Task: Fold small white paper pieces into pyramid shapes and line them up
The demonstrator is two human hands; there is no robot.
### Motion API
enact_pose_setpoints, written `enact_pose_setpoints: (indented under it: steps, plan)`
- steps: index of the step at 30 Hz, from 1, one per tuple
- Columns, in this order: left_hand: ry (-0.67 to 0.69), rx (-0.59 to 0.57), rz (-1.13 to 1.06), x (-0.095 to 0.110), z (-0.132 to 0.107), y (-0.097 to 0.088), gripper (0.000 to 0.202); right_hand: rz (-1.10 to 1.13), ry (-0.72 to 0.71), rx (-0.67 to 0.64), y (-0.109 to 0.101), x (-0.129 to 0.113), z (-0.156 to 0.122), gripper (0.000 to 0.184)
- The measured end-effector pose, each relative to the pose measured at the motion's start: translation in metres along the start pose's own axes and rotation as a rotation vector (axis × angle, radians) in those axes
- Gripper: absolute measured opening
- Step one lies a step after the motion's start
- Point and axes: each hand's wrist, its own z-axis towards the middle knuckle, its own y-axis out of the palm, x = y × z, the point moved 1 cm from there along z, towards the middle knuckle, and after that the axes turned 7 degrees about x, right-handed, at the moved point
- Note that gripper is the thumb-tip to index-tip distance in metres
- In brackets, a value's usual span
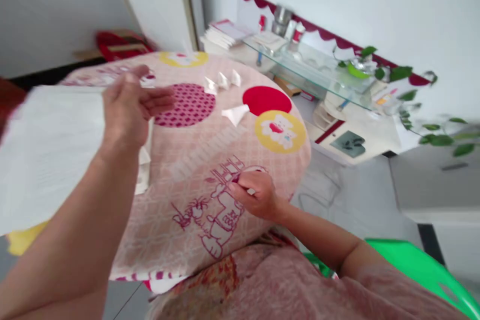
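Note:
My left hand (pixel 127 105) is raised at the left of the table, its fingers stretched out and apart. It lies in front of the right edge of a large white sheet or pad (pixel 52 155); whether it touches it I cannot tell. My right hand (pixel 257 192) is curled closed over the tablecloth near the table's front edge. A small pale spot shows between its thumb and fingers, too little to name. Three small folded white papers (pixel 222 80) stand in a row farther back. Closer lies another folded paper (pixel 236 114), with a clear ruler (pixel 208 152) below it.
A pink patterned tablecloth (pixel 180 150) covers the round table. A pale booklet-like thing (pixel 144 170) lies partly hidden under my left hand. Beyond stands a glass-topped shelf (pixel 311 67) with papers, cups and a trailing plant (pixel 401 74). A green plastic chair (pixel 416 265) is at right.

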Motion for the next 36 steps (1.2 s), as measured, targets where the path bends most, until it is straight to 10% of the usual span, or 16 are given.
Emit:
enact_pose_setpoints:
  steps: [4,10,18,23,32,36]
  plan:
    - [-0.014,0.077,0.0,0.02,0.003,-0.032,0.055,0.026,-0.098,-0.02,0.008,0.008,0.043,0.042]
    - [-0.025,0.139,0.083,-0.011,-0.004,-0.032,0.051,-0.035,-0.12,0.088,0.039,0.047,0.077,0.043]
    - [-0.17,-0.048,0.359,-0.067,-0.023,0.014,0.025,-0.084,0.378,0.45,0.021,0.147,0.136,0.04]
    - [-0.273,-0.031,0.274,-0.087,-0.034,0.018,0.022,0.04,0.646,0.24,0.002,0.187,0.158,0.037]
    - [-0.291,-0.035,0.217,-0.097,-0.034,0.015,0.025,0.313,0.805,0.079,0.013,0.179,0.153,0.041]
    - [0.027,-0.055,0.374,-0.081,-0.041,0.016,0.031,0.453,0.807,0.022,0.03,0.153,0.158,0.046]
